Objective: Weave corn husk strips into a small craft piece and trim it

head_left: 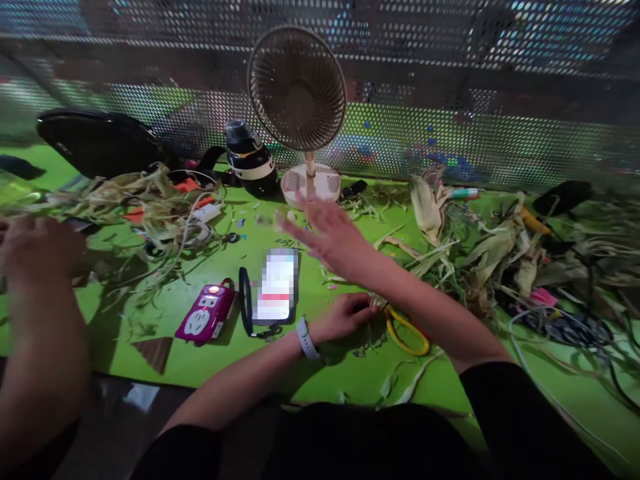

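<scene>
The fan (297,93) stands at 12 o'clock on the table (200,360). The phone (277,285) lies before it, the power strip (205,313) at the phone's 9 o'clock. Husks (480,253) lie at 3 o'clock.

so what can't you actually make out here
Head view only:
- Phone screen: blurred out.
- Right hand: motion-blurred, fingers spread, holding nothing that shows.
- Left hand: fingertips hidden among husk by the yellow loop; any grip can't be told.
- Another person's hand: blurred, cut by the left edge.
</scene>
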Demonstrator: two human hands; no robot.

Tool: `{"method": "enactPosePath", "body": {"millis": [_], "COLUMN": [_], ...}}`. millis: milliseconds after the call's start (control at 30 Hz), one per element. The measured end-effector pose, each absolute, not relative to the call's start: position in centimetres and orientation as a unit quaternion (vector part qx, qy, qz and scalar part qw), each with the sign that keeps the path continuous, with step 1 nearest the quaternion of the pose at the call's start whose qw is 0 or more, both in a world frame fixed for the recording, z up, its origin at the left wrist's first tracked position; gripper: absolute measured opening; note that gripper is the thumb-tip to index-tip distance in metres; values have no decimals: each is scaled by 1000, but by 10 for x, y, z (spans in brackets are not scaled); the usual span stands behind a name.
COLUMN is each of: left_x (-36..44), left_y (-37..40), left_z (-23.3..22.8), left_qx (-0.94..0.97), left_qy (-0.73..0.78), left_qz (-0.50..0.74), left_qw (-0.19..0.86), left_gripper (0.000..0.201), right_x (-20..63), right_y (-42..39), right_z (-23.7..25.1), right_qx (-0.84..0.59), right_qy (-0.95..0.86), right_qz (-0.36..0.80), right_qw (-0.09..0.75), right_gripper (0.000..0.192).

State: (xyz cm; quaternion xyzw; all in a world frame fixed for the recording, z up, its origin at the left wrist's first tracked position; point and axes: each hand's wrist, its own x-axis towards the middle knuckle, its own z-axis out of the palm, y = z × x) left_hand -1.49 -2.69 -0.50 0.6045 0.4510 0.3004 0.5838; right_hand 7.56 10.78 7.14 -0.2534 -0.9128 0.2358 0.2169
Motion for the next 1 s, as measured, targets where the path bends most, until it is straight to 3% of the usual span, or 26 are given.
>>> {"method": "enactPosePath", "body": {"millis": [233, 333, 467, 633, 700, 867, 1000], "left_x": [-16, -17, -17, -19, -19, -19, -18], "left_y": [-28, -28, -29, -28, -28, -28, -28], "left_z": [5, 7, 5, 4, 5, 5, 6], "left_qx": [614, 604, 584, 593, 589, 582, 571], "left_qy": [480, 471, 466, 471, 474, 480, 479], "left_qz": [270, 271, 277, 268, 265, 257, 264], "left_qw": [565, 583, 604, 595, 599, 604, 612], "left_gripper": [33, 35, 37, 38, 37, 37, 38], "right_x": [91, 111, 136, 142, 147, 170, 180], "right_y": [130, 170, 232, 258, 256, 248, 232], "right_z": [50, 43, 28, 7, 2, 4, 17], "right_qx": [-218, -321, -528, -536, -533, -453, -366], "right_qy": [-961, -937, -834, -823, -814, -620, -473], "right_qz": [165, 139, 127, 149, 167, 439, 597], "right_qw": [41, 5, 93, 111, 158, 466, 535], "right_gripper": [42, 38, 42, 36, 36, 19, 16]}}
